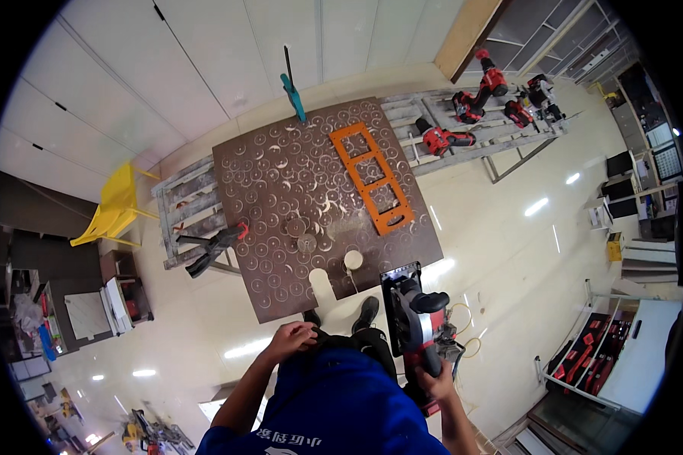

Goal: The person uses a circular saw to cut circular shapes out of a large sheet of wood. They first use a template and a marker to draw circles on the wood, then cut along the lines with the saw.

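1. Gripping the saw (423, 326) by its rear handle, the right hand (435, 384) is low at the person's right side, fingers wrapped round it.
2. The left hand (291, 341) is drawn in before the waist, elbow bent outward, fingers curled; whether it grasps anything, I cannot tell.
3. Counted: one saw, one brown board (281, 189), one orange frame (376, 184) with three square openings, two clamps, and at least four power tools (444, 141) on the bench (184, 176) beyond the board's right edge.
4. The teal clamp (291, 94) is at the board's far edge, the black clamp (209, 249) at its left.
5. The saw is by the board's near edge, toward the near right corner; contact is unclear. Its long axis runs away from the person, front toward the board.
6. The frame's long axis slants from the far edge toward the near right corner.
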`<state>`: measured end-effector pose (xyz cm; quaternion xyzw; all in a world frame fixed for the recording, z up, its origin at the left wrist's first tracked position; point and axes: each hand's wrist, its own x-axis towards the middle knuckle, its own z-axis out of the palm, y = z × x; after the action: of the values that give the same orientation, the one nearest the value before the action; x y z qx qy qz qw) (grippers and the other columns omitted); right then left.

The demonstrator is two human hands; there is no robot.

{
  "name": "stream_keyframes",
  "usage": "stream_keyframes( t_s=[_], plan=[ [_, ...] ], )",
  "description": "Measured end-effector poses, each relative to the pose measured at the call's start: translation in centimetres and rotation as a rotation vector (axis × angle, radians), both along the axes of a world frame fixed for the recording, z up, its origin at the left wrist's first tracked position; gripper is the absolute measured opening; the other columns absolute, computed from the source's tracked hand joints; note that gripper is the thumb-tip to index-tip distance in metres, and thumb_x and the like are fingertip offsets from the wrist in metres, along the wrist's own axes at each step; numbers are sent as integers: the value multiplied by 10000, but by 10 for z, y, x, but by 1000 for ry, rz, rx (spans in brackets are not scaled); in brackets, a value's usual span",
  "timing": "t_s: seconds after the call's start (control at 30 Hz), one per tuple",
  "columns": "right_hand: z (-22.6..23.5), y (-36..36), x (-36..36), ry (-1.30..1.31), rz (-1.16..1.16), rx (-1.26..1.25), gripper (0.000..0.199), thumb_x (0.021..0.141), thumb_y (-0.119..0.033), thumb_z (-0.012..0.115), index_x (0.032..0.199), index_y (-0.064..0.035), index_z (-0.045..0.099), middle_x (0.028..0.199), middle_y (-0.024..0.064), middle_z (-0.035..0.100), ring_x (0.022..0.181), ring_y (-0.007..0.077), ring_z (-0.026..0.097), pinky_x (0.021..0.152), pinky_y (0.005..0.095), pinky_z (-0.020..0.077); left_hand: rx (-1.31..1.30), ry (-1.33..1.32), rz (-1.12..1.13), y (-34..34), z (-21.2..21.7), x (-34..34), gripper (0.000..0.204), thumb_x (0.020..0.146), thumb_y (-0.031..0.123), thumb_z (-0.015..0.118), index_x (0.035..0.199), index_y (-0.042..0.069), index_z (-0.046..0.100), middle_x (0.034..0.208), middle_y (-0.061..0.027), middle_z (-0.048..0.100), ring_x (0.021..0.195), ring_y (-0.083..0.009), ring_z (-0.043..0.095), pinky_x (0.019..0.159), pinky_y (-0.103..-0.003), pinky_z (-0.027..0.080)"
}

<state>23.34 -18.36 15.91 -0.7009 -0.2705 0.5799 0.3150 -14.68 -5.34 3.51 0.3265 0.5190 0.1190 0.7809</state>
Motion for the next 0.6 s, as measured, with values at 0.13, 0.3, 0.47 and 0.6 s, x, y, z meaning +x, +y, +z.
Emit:
stream_keyframes(
  t_s=[0.13, 0.3, 0.47, 0.6],
  plan=[
    [58, 19, -8, -69, -59, 44, 210, 786, -118, 700, 938, -1, 615, 725, -26, 581, 632, 77, 513, 559, 262, 431, 186, 95, -74, 53, 45, 10, 391, 1004, 227, 547, 1323, 7, 495, 1173, -129, 667, 973, -198, 686, 782, -305, 545],
    [100, 97, -35, -66, -124, 158, 186, 810, -53, 679, 973, -18, 598, 644, -11, 539, 510, 88, 502, 480, 287, 419, 267, -51, 29, 99, 88, 23, 330, 996, 161, 554, 1278, -9, 525, 1096, -113, 680, 907, -155, 683, 713, -262, 528],
    [89, 186, -62, 296, -125, 375, 167, 872, -20, 587, 1033, -4, 545, 589, 23, 466, 460, 130, 467, 454, 314, 415, 325, -124, 33, 101, 83, 17, 310, 996, 134, 549, 1273, -5, 531, 1099, -118, 680, 929, -163, 676, 743, -280, 536],
    [58, 235, -73, 521, -117, 419, 201, 900, -49, 572, 1092, -19, 519, 603, 33, 433, 460, 146, 455, 452, 316, 402, 302, -92, 17, 88, 67, 1, 365, 1009, 203, 541, 1316, 8, 507, 1146, -128, 669, 950, -188, 689, 772, -288, 554]
  ],
)
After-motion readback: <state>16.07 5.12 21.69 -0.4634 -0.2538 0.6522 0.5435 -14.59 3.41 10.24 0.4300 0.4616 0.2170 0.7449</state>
